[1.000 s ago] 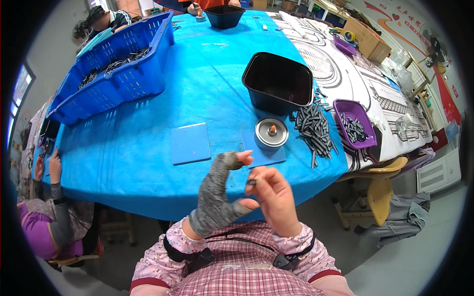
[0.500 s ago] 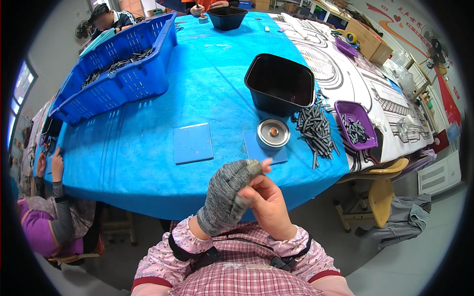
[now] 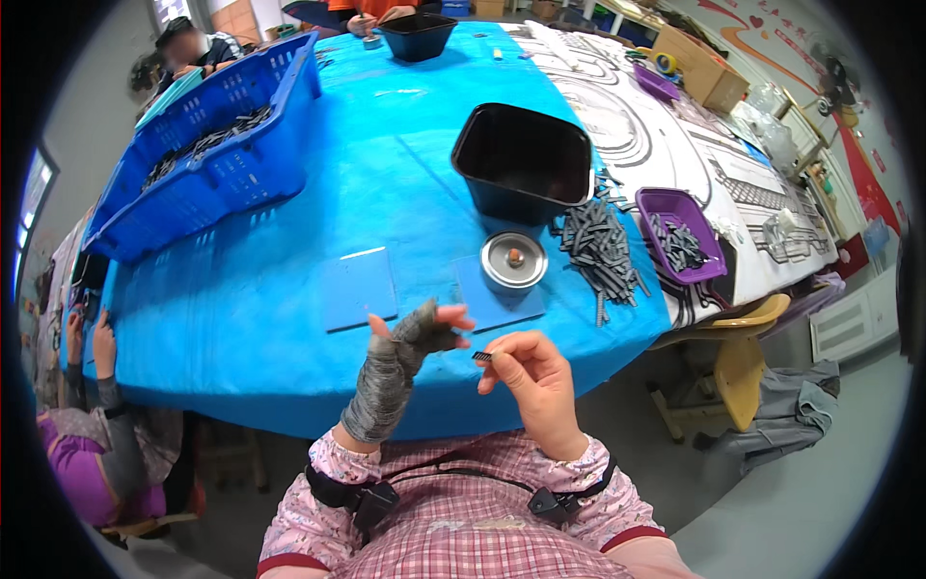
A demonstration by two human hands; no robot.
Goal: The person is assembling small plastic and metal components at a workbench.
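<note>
Between the thumb and fingers of my right hand (image 3: pixel 533 384) is a small black strip with pale marks (image 3: pixel 482 357), held just off the table's near edge. My left hand (image 3: pixel 400 357) wears a grey fingerless glove; its fingers are spread, and nothing shows in them. It hovers between two flat blue square plates, the left one (image 3: pixel 359 289) bare. On the right plate (image 3: pixel 471 291) stands a round metal tin (image 3: pixel 514 262) with an orange-brown centre. A heap of grey-black strips (image 3: pixel 600 253) lies to the right of the tin.
Behind the tin stands a deep black bin (image 3: pixel 516 201). A purple basket (image 3: pixel 716 268) on the right contains more strips. The large blue crate (image 3: pixel 212 188) at left also holds dark strips. Other people sit at the far side and at left. A yellow chair (image 3: pixel 741 386) stands at right.
My hands have come apart: the left moved left and its fingers opened, while the right now shows the small strip in its pinch. The whole view has shifted slightly.
</note>
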